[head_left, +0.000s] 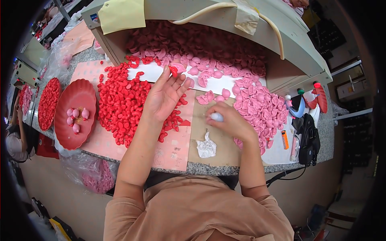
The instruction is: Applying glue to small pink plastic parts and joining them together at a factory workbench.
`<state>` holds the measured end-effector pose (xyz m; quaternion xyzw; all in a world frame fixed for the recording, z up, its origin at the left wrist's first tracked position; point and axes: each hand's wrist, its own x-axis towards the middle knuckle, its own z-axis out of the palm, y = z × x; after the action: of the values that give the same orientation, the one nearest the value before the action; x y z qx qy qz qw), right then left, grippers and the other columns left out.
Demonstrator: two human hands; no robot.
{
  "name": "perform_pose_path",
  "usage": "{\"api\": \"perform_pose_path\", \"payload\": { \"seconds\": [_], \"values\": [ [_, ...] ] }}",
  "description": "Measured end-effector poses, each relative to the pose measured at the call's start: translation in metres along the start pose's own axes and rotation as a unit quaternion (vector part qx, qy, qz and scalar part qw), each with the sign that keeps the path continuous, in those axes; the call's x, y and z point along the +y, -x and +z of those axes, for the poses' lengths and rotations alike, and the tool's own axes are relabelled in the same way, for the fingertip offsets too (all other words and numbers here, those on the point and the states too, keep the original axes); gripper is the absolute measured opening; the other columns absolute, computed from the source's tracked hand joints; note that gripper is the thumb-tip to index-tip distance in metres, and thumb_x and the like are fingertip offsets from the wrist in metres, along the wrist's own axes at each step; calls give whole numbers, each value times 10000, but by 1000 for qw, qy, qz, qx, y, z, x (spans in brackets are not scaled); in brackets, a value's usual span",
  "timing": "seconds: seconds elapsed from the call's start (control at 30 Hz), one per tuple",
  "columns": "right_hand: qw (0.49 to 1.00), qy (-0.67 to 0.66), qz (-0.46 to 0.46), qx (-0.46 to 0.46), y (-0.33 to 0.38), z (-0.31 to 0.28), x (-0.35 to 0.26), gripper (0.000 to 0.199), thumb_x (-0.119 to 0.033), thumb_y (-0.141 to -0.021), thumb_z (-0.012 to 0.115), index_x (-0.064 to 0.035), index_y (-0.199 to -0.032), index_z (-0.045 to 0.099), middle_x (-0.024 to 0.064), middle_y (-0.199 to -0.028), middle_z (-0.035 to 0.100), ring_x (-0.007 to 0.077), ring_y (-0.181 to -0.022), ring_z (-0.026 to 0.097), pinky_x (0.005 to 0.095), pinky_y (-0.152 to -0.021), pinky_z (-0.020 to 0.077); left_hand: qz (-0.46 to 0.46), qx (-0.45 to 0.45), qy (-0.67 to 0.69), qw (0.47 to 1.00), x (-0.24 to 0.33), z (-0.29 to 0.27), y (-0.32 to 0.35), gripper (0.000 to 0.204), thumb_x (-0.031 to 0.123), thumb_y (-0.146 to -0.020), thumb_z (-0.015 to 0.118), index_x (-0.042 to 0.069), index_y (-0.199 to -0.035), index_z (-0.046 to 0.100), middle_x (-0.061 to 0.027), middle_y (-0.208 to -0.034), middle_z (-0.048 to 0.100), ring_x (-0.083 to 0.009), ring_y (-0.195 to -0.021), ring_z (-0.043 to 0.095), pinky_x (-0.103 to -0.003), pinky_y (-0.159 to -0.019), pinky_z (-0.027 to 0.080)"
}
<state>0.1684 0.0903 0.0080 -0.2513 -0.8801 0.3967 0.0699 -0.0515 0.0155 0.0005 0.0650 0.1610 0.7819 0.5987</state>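
Your left hand pinches one red piece mid-frame, your right hand curls around a white wad, only four finished figures sit on the plate at left, big piles wait.

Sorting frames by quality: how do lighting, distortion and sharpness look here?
Head view: even, soft light, no harsh glare; fisheye bends the table edge and blackens the corners; left hand and red pieces are sharp, right hand slightly soft.
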Motion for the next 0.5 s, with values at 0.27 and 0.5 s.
{"api": "perform_pose_path", "payload": {
  "seconds": [0.27, 0.5],
  "values": [
    [992, -26, -66, 108, -15, 20, -2, 178, -66, -762, 681, -73, -933, 631, 65, -973, 527, 205, -922, 542, 304, -813, 435, -1, -2, 8, 1000, 2, 1, -1, 171, 237, -907, 559, 70, -946, 563, -78, -933, 557, -190, -934, 548, -387, -917, 473],
    [992, -45, 85, 85, -6, -7, 1, 208, -99, -753, 701, -70, -953, 649, 74, -1022, 556, 213, -989, 541, 309, -853, 428, 1, 5, 3, 1000, 1, 2, 0, 161, 233, -908, 559, 82, -961, 551, -77, -933, 553, -190, -931, 549, -383, -911, 476]
  ]
}}
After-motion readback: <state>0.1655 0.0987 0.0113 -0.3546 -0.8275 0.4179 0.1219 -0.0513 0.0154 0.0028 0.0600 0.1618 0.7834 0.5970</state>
